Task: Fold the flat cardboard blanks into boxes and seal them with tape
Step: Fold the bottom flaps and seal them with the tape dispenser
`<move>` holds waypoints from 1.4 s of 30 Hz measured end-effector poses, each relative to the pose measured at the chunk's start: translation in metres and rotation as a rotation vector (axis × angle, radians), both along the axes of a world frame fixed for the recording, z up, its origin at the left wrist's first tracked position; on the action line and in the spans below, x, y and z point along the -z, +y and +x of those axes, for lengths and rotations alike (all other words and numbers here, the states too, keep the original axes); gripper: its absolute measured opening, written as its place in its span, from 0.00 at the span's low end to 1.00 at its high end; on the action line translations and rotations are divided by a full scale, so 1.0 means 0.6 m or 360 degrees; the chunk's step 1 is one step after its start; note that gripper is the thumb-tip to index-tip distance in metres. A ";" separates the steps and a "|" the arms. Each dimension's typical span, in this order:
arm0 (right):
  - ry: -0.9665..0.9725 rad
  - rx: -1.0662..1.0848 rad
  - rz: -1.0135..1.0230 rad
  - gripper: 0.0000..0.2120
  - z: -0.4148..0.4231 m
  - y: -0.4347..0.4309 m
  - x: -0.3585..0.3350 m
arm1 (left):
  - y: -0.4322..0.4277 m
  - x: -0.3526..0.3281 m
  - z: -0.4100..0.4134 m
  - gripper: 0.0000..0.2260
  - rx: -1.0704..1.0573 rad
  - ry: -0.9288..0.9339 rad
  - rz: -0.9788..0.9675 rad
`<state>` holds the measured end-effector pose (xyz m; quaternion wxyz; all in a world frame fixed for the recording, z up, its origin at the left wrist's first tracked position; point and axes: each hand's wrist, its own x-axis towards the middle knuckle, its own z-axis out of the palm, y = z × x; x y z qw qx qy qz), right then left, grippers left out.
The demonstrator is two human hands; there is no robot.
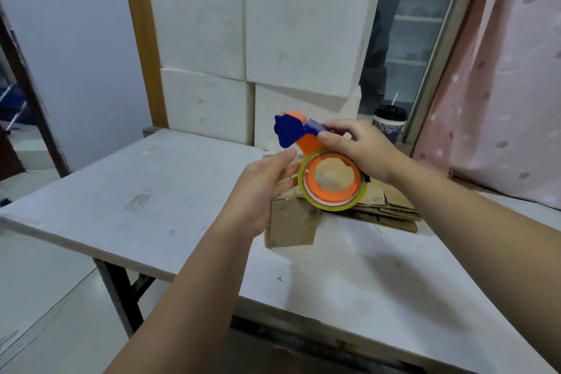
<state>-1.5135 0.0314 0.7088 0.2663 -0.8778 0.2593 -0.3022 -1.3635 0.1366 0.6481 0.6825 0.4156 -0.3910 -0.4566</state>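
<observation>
An orange and blue tape dispenser [306, 143] with a roll of clear tape [334, 205] hangs above the table, gripped from above by my right hand [355, 149]. Under it stands a folded brown cardboard box [288, 225]. My left hand [261, 191] is beside the box's top left, fingers relaxed and stretched toward the roll, holding nothing. A stack of flat brown cardboard blanks [391, 212] lies behind the box to the right.
Several white boxes [258, 55] are stacked at the back of the white table [136, 191]. A lidded cup [389, 126] stands at the back right. A pink curtain [501, 85] hangs on the right. A person stands behind the boxes.
</observation>
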 end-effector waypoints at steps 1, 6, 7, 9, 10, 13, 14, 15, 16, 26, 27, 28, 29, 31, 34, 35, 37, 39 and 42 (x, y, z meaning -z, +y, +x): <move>0.0017 0.0009 -0.0035 0.10 0.003 0.000 -0.001 | -0.002 0.004 0.001 0.09 -0.0046 0.0029 0.0018; 0.0146 0.0013 -0.0155 0.15 0.010 -0.003 -0.001 | -0.010 0.018 0.006 0.11 -0.0244 0.0304 -0.0009; 0.0161 0.0023 -0.0183 0.19 0.011 -0.004 0.000 | -0.010 0.019 0.005 0.11 -0.0276 0.0314 -0.0014; 0.0188 0.0046 -0.0221 0.26 0.013 -0.004 0.001 | -0.008 0.021 -0.001 0.10 -0.0332 0.0311 -0.0031; 0.0196 0.0051 -0.0224 0.26 0.013 -0.002 0.001 | -0.007 0.022 -0.003 0.10 -0.0366 0.0335 -0.0030; 0.0243 0.0042 -0.0247 0.27 0.014 0.007 -0.002 | -0.004 0.021 -0.007 0.18 -0.0474 0.0625 0.0045; 0.0274 0.0038 -0.0281 0.27 0.016 0.010 -0.002 | -0.003 0.019 -0.007 0.20 -0.0490 0.0737 0.0071; 0.0306 0.0033 -0.0320 0.27 0.018 0.013 -0.003 | -0.002 0.016 -0.007 0.18 -0.0497 0.0815 0.0083; 0.0338 0.0028 -0.0353 0.29 0.021 0.017 -0.004 | -0.002 0.014 -0.007 0.15 -0.0510 0.0853 0.0089; 0.0418 -0.0005 -0.0341 0.34 0.019 0.017 -0.008 | 0.008 0.019 0.012 0.04 -0.0531 0.0729 0.0246; 0.0439 -0.0007 -0.0338 0.35 0.019 0.015 -0.009 | 0.006 0.020 0.014 0.04 -0.0563 0.0699 0.0254; 0.0465 -0.0010 -0.0327 0.36 0.018 0.014 -0.010 | 0.005 0.021 0.015 0.04 -0.0594 0.0677 0.0260; 0.0494 -0.0014 -0.0308 0.37 0.018 0.013 -0.012 | 0.004 0.022 0.016 0.04 -0.0614 0.0668 0.0262; 0.0559 -0.0034 -0.0286 0.40 0.014 0.011 -0.017 | 0.004 0.025 0.016 0.03 -0.0615 0.0679 0.0261; 0.0651 -0.0084 -0.0285 0.40 0.010 0.007 -0.020 | 0.003 0.032 0.013 0.03 -0.0634 0.0708 0.0269; 0.0636 -0.0100 -0.0249 0.38 0.008 0.007 -0.019 | 0.002 0.035 0.012 0.03 -0.0658 0.0706 0.0274; 0.0502 -0.0125 -0.0090 0.33 0.004 0.007 -0.016 | 0.004 0.043 0.012 0.03 -0.0697 0.0726 0.0291; 0.0311 -0.0151 0.0113 0.35 -0.002 0.005 -0.006 | 0.009 0.051 0.014 0.03 -0.0701 0.0796 0.0329; 0.0098 -0.0193 0.0263 0.34 -0.002 0.002 0.009 | 0.019 0.058 0.013 0.04 -0.0669 0.0823 0.0340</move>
